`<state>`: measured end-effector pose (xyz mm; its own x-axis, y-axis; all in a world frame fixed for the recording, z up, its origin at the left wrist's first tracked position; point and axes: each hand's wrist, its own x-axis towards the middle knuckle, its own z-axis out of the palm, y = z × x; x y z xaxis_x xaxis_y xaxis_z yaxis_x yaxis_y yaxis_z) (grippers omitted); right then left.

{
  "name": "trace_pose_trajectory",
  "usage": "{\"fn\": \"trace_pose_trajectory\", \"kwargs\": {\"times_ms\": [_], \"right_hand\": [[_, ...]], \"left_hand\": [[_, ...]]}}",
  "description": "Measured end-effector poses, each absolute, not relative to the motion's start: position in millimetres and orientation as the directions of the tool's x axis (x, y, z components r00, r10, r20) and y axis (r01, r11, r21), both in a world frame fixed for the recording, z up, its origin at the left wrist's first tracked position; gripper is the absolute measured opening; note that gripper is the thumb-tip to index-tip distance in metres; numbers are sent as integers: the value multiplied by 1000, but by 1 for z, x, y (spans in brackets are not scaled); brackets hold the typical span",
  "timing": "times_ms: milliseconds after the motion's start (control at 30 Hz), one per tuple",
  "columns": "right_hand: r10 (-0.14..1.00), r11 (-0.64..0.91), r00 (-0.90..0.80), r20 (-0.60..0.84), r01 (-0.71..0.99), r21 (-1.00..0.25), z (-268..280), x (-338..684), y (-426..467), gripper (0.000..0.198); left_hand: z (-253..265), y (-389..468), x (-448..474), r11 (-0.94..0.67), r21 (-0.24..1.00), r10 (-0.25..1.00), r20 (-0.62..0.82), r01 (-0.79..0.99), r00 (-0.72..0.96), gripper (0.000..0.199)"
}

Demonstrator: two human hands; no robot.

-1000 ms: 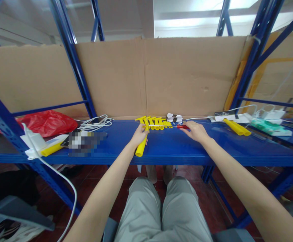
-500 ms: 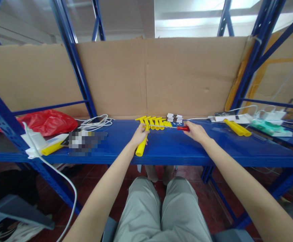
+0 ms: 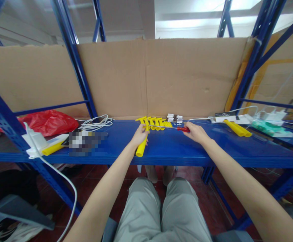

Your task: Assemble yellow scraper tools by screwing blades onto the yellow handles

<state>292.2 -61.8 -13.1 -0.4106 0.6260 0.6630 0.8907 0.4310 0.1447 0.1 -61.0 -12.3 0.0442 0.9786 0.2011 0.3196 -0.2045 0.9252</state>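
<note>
My left hand (image 3: 139, 135) is closed around a yellow plastic part with a tube-like handle (image 3: 141, 148), whose open round end points down toward me. In my right hand (image 3: 197, 132) is a screwdriver with a red handle (image 3: 183, 129). Its long metal shaft runs leftward, with the tip at the yellow part by my left fingers; the exact contact is hidden. Behind my left hand, several similar yellow parts (image 3: 158, 123) lie in a row on the blue shelf (image 3: 171, 148). Beside them sits a small stack of white and black pieces (image 3: 175, 118).
A cardboard sheet (image 3: 186, 74) stands along the back. On the left lie a red plastic bag (image 3: 48, 122), a coiled white cable (image 3: 96, 122) and a yellow tube (image 3: 53, 148). Two yellow tubes (image 3: 237, 128) and a green packet (image 3: 271, 127) rest on the right. Blue uprights (image 3: 72, 64) flank the shelf.
Both hands keep their places and grips on the yellow part and the screwdriver. The whole view has shifted very slightly.
</note>
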Motion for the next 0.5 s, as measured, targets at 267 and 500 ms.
{"fn": "trace_pose_trajectory", "kwargs": {"times_ms": [267,500], "right_hand": [[587,436,-411,698,886,155,-15,295,-60,14],[602,441,-398,692,888,127,-16,295,-59,25]], "left_hand": [[-13,-60,1,-208,931,978,206,302,38,35],[-13,-61,0,-209,927,978,202,312,53,35]]}}
